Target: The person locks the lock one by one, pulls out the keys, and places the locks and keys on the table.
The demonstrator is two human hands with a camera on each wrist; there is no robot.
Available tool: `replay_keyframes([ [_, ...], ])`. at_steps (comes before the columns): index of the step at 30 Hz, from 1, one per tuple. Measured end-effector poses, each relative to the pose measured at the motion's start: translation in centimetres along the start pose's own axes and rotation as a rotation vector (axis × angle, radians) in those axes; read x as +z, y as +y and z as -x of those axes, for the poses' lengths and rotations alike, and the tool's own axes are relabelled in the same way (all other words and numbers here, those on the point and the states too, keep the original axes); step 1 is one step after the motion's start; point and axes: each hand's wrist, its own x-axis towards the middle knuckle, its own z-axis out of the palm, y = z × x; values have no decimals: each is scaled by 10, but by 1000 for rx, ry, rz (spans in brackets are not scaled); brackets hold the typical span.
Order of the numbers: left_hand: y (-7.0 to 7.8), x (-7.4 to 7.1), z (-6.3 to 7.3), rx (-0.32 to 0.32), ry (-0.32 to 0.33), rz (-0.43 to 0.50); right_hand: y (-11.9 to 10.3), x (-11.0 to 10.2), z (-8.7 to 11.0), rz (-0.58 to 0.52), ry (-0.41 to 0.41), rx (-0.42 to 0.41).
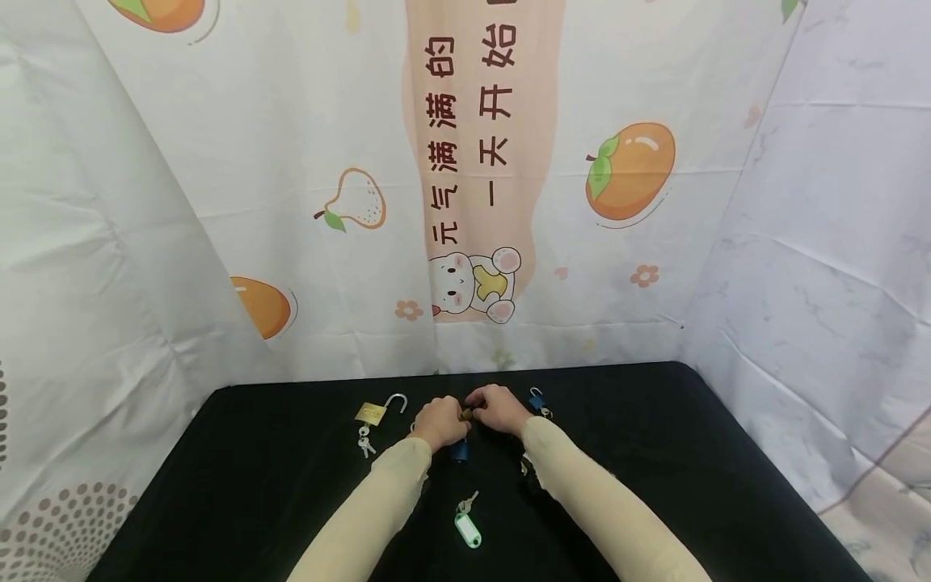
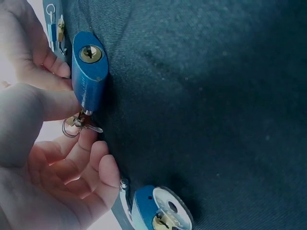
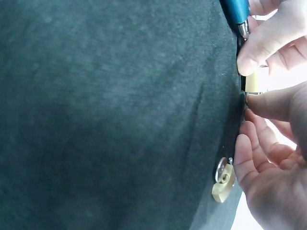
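Both hands meet over the far middle of the black table. My left hand (image 1: pixel 440 422) grips one end of a small brass padlock (image 3: pixel 254 80) between thumb and fingers. From the other side my right hand (image 1: pixel 500 408) pinches the end of it, thumb tip at its silver edge. The fingers hide most of this padlock. A blue padlock (image 2: pixel 88 72) lies right by the left hand, keyhole end toward me. In the left wrist view, a ring of keys (image 2: pixel 79 122) shows against the left hand's fingers, below that blue padlock.
An unlocked brass padlock (image 1: pixel 371 414) with keys (image 1: pixel 365 440) lies to the left. At the far right is a small blue padlock (image 1: pixel 537 400). A key with a green tag (image 1: pixel 468 529) lies nearer me. Another brass piece (image 1: pixel 524 466) peeks out beside the right sleeve.
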Motion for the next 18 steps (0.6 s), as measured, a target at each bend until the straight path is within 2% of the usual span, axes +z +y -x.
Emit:
replay_keyframes([
  [5, 1, -5, 11, 22, -2, -5, 0, -1, 10, -16, 68, -52],
  [10, 0, -18, 33, 111, 7, -14, -5, -10, 36, -42, 82, -160],
  [14, -3, -29, 59, 159, 45, 79, -8, -22, 58, -90, 75, -207],
  [18, -5, -37, 88, 207, 93, 178, -11, -31, 74, -104, 69, -203],
])
